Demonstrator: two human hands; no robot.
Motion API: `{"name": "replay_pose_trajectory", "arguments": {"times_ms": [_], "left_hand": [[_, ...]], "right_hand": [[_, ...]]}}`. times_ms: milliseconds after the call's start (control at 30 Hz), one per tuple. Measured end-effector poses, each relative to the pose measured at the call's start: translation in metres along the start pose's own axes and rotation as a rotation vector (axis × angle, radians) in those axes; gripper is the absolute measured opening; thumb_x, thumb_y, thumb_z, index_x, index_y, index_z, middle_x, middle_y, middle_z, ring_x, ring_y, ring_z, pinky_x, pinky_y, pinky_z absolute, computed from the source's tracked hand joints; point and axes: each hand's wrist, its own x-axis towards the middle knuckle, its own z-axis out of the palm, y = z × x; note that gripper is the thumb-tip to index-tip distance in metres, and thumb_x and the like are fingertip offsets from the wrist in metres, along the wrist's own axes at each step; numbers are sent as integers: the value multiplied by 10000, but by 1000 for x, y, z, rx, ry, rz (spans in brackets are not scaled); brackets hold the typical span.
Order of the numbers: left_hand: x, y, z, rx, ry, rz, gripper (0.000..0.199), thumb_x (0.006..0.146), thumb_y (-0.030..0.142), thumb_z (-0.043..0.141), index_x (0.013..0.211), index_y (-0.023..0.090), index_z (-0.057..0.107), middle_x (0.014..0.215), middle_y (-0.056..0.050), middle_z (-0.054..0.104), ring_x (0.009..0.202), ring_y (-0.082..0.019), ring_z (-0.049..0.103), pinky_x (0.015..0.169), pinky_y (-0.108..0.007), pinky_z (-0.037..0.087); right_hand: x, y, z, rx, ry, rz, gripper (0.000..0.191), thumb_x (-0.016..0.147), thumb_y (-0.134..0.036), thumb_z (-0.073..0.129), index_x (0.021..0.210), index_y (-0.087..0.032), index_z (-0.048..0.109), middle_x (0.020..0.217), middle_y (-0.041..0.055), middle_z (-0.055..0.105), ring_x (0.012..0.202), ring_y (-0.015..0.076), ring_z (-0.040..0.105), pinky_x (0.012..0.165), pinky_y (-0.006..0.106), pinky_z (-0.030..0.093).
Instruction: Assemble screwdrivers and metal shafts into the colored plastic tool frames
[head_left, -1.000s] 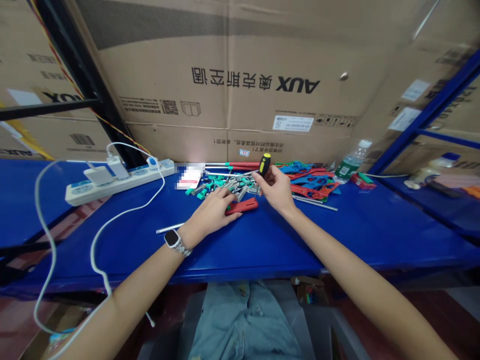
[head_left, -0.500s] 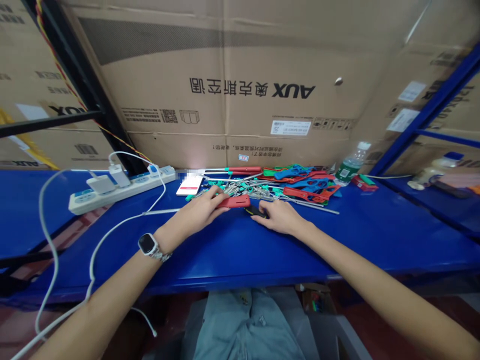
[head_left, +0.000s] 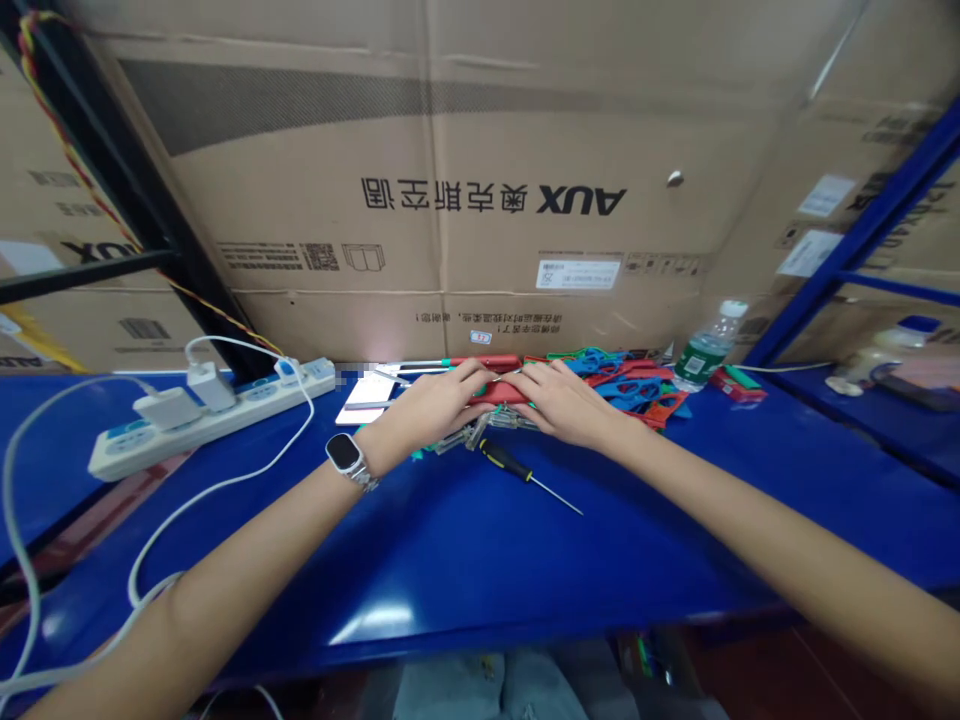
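Note:
My left hand [head_left: 439, 405] is closed around a red plastic handle [head_left: 502, 393], with a metal rod [head_left: 367, 405] sticking out to its left. My right hand [head_left: 559, 400] closes on the right end of the same handle; its fingertips are partly hidden. Just in front of the hands, a black and yellow screwdriver [head_left: 507, 461] lies on the blue table [head_left: 450, 550], tip towards the front right. Beneath and behind the hands is a pile of metal parts [head_left: 474, 432], with blue plastic pieces [head_left: 637, 390] and another red-handled tool [head_left: 487, 362].
A white power strip [head_left: 217, 418] with chargers and cables stands at the left. A white phone [head_left: 364, 395] lies beside my left wrist. A water bottle [head_left: 705, 350] and a small red box [head_left: 739, 385] stand at the back right. A large cardboard sheet [head_left: 480, 120] backs the table.
My right hand has let go of the screwdriver, which now lies on the table, and has moved onto the red handle. Both hands are now closer together over the pile.

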Motion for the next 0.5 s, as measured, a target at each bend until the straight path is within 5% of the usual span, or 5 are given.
{"name": "replay_pose_trajectory", "arguments": {"times_ms": [167, 267, 500], "left_hand": [[12, -61, 1, -18, 3, -65, 339, 1068, 230, 411, 1297, 182, 657, 1127, -116, 690, 994, -257, 695, 881, -390, 552], [28, -94, 7, 0, 22, -119, 359, 1044, 214, 427, 1281, 170, 693, 1153, -134, 661, 1019, -258, 676, 911, -393, 545], [55, -111, 34, 115, -13, -267, 285, 986, 178, 496, 1149, 160, 729, 1106, -131, 649, 995, -257, 657, 890, -368, 549]], "right_hand": [[9, 61, 11, 0, -1, 102, 419, 1074, -361, 476, 1443, -183, 565, 1255, 155, 722, 1083, 303, 662, 889, 407, 430], [23, 84, 18, -12, -7, 147, 424, 1067, -322, 466, 1466, -210, 556, 1271, 149, 721, 1104, 303, 659, 900, 410, 423], [67, 85, 40, -64, 5, 200, 356, 970, -93, 475, 1234, -153, 706, 1182, 160, 716, 1068, 300, 628, 903, 409, 424]]}}
